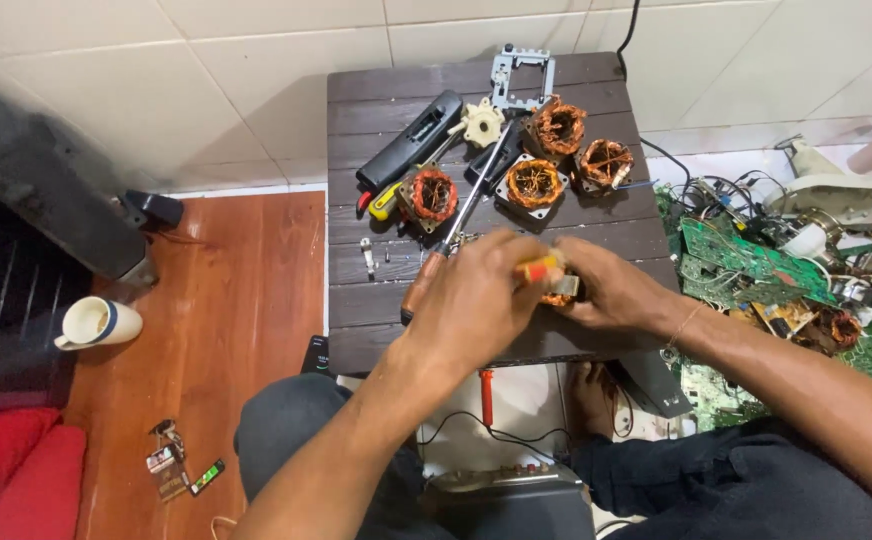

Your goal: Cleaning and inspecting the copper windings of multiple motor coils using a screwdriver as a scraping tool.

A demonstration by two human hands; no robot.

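Far left, on the reddish wooden floor [246, 290]: one white ceramic mug [98, 323] lying beside a black slanted panel [41, 180]; one red cushion [11, 470] at the lower corner; a small bunch of keys with tags [171, 468] nearer the knee.

Dark brown slatted tabletop [356, 90], left part: one black oblong case [411, 140]; one yellow-and-red handled tool [384, 200]; one copper-wound motor stator in a square metal frame [430, 193]; a few loose small screws [368, 252]; one long screwdriver with a brown handle [426, 280], lying diagonally, its handle just beside the left hand.

Front centre: left hand [476, 300], fingers curled shut around a small yellow-and-orange part [541, 270]. Right hand [611, 290], closed on the same part from the other side, the two hands touching. The part sits just above the tabletop's front edge, mostly hidden by fingers.

Tabletop, rear: one cream plastic gear-shaped piece [482, 122]; one grey metal bracket frame [522, 75]; three further copper-wound stators [556, 150].

Right, on the tiled floor: a heap of green circuit boards and tangled wires [756, 260]; one white plastic housing [826, 190].
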